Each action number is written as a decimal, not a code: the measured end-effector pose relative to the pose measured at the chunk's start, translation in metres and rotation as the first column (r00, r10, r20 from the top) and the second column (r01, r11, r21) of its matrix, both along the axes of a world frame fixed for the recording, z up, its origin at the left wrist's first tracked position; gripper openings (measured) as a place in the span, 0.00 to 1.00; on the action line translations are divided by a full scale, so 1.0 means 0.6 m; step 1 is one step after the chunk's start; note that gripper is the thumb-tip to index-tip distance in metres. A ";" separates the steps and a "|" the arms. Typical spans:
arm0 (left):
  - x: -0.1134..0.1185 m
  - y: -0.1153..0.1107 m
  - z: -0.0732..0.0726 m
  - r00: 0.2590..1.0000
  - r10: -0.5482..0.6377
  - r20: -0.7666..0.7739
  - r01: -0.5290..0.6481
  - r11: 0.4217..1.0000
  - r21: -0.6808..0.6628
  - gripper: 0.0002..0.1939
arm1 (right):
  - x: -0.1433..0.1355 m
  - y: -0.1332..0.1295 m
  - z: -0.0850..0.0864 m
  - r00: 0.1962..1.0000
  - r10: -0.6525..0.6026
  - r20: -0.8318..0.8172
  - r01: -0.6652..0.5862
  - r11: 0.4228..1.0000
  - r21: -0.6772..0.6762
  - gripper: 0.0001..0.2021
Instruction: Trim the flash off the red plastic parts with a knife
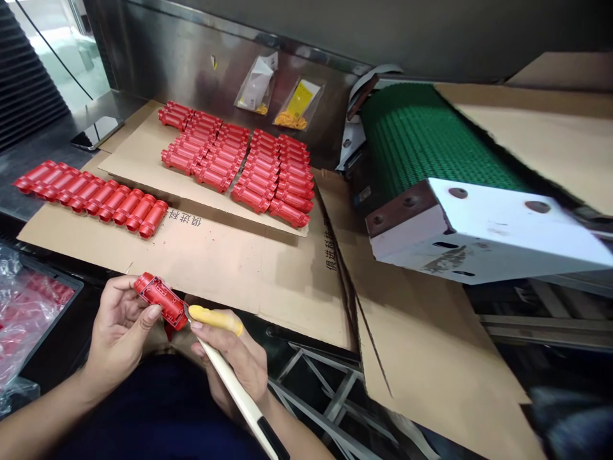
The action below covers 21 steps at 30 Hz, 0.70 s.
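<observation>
My left hand (117, 322) grips a red plastic housing (165, 300) between thumb and fingers, its hollow ribbed inside facing up. In my right hand (239, 358) is a knife with a long cream handle (234, 390) and a black end. The short blade touches, or nearly touches, the housing's right end; the exact contact is too small to tell. A yellow finger cot (215, 318) covers my right index finger, which lies along the tool. Both hands are in front of the table's near edge, above my lap.
Rows of red housings (225, 153) lie on cardboard (230, 255), with another row (96, 195) at left. A phone (97, 132) rests behind. Two plastic bags (297, 105) are at the back wall. A green conveyor belt (431, 137) stands right; a plastic-lined bin (33, 313) sits lower left.
</observation>
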State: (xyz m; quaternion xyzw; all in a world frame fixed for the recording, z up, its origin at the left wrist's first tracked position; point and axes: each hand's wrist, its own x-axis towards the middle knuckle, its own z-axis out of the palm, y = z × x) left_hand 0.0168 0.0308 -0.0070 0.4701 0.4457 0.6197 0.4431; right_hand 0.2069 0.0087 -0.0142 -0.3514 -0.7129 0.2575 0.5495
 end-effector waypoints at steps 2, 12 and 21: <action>0.000 -0.001 -0.002 1.000 0.004 0.004 -0.004 1.000 0.001 0.13 | 0.000 -0.001 0.000 1.000 -0.004 0.001 0.004 1.000 -0.007 0.20; -0.003 -0.013 -0.013 0.999 -0.011 0.045 0.012 1.000 -0.008 0.13 | -0.001 -0.017 -0.003 1.000 -0.016 -0.011 0.015 0.994 -0.106 0.18; -0.004 -0.013 -0.020 0.989 -0.040 0.142 0.055 0.994 -0.099 0.12 | 0.001 -0.023 -0.003 0.999 -0.039 0.007 0.039 0.991 -0.127 0.14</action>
